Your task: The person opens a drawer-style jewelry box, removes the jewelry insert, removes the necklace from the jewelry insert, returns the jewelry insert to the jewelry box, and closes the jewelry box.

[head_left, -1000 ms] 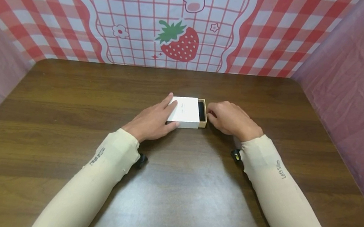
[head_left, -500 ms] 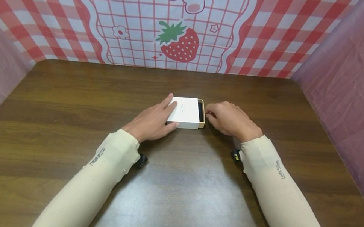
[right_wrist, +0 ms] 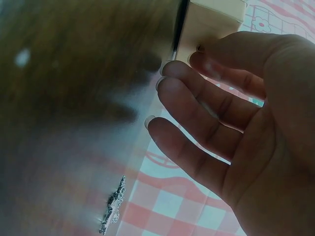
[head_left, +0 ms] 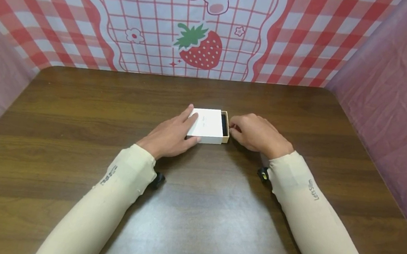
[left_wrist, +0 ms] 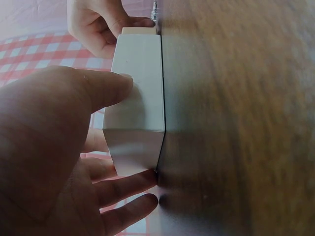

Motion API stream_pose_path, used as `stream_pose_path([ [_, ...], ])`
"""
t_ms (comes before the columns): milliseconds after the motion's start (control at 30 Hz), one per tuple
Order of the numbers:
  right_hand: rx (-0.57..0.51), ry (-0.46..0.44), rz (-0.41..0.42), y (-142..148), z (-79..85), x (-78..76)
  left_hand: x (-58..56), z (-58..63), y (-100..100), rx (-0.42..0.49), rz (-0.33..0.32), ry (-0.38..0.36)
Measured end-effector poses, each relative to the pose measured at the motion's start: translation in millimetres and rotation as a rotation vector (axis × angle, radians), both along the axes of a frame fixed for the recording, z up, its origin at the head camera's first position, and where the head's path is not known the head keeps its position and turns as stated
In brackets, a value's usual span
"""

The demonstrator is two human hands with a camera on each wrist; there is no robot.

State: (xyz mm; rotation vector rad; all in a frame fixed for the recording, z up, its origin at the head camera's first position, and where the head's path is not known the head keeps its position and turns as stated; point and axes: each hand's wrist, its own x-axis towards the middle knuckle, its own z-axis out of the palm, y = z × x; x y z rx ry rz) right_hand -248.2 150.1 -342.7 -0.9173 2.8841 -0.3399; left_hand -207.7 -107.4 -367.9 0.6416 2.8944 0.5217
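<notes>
A small white box sleeve [head_left: 208, 125] lies flat on the table, with a tan cardboard tray [head_left: 225, 140] sticking out of its right end. A black insert [head_left: 225, 125] shows inside the tray. My left hand [head_left: 169, 136] grips the sleeve from its left end, thumb along the near side and fingers over the top and round the end. On the other side, my right hand [head_left: 259, 134] has its thumb and forefinger tips against the tray's outer end [right_wrist: 209, 27]; its other fingers are loosely bent and hold nothing.
A silvery, glittering small piece [right_wrist: 113, 206] lies on the brown wooden table [head_left: 193, 210], hidden behind my right hand in the head view. A red-and-white checked strawberry cloth [head_left: 201, 50] hangs at the back, pink cloth [head_left: 402, 92] at the sides.
The tray has slid slightly left into the sleeve, and my right fingertips have shifted left with it. My left hand and the sleeve have stayed in place.
</notes>
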Motion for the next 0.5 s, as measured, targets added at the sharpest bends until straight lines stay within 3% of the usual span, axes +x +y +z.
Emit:
stream_pose_path([
  [500, 0.016, -0.017, -0.027, -2.3, 0.6, 0.3, -0.1, 0.2, 0.4, -0.003, 0.003, -0.003],
])
